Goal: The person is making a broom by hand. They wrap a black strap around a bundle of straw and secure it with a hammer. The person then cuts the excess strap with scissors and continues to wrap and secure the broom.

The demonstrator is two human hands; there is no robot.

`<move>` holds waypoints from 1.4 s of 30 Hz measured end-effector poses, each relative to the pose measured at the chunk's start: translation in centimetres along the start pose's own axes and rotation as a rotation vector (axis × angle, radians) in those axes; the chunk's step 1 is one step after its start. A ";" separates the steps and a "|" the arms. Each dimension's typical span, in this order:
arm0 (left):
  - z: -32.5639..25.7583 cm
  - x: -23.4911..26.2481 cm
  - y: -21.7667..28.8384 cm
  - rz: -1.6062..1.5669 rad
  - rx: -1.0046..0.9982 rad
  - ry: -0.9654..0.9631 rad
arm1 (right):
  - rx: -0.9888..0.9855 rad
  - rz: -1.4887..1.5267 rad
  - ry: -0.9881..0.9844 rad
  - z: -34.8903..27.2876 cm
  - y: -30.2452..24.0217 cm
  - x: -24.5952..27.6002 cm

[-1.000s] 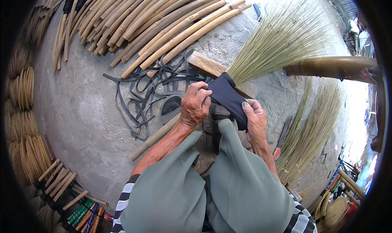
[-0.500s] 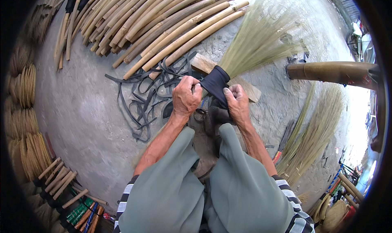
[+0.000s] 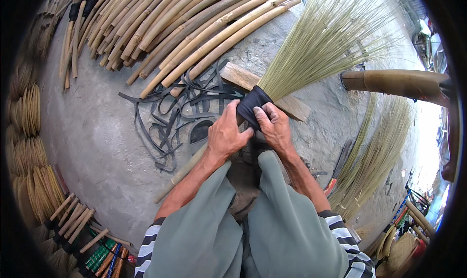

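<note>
**Gripping a Broom Head at Its Black Binding**

Holding a grass broom head (image 3: 321, 44) at centre frame, both hands closed on the black band (image 3: 252, 105) wrapped round its neck. Left hand (image 3: 226, 134) clamped over the lower left side of the band, fingers curled tight. Right hand (image 3: 275, 127) pressed against the band's right side, fingertips (image 3: 260, 113) pinching the black wrap. Pale straw fanning out from the band toward the upper right of the frame. Resting across a wooden block (image 3: 265, 90) on the grey concrete floor (image 3: 92, 141), just above the knees in grey-green trousers (image 3: 253, 234).

Lying just left of the hands, a tangle of black rubber strips (image 3: 165, 117). Stacked across the upper left, long bamboo poles (image 3: 185, 25). Spread at the right, loose bundles of straw (image 3: 374, 151) beneath a thick bamboo post (image 3: 394, 81). Lined along the left rim, coiled bundles of fibre (image 3: 26, 137); at lower left, short handles (image 3: 73, 219) bound in black.
</note>
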State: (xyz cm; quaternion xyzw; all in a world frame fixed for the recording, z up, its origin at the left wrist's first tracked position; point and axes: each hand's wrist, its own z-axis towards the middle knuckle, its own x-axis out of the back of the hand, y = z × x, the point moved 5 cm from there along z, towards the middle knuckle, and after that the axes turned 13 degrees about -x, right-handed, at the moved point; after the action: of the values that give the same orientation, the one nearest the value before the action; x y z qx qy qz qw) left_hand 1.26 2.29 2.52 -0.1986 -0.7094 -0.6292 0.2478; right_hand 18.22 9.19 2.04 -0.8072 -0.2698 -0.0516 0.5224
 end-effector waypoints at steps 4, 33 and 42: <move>0.5 -0.3 0.9 0.108 -0.163 0.246 | -0.057 0.249 -0.133 -0.4 -0.4 -0.5; -0.5 0.0 -2.7 -0.037 -0.037 0.072 | -0.198 0.314 -0.115 0.2 3.6 -0.8; 0.1 -0.8 -2.6 0.297 0.186 -0.109 | -0.380 0.875 -0.389 -2.0 -0.8 -2.6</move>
State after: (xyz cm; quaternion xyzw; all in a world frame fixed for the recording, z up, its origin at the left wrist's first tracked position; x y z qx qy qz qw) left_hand 0.30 2.11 -0.02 -0.3112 -0.7397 -0.5056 0.3167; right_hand 16.02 6.72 2.66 -0.9199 0.0153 0.2748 0.2795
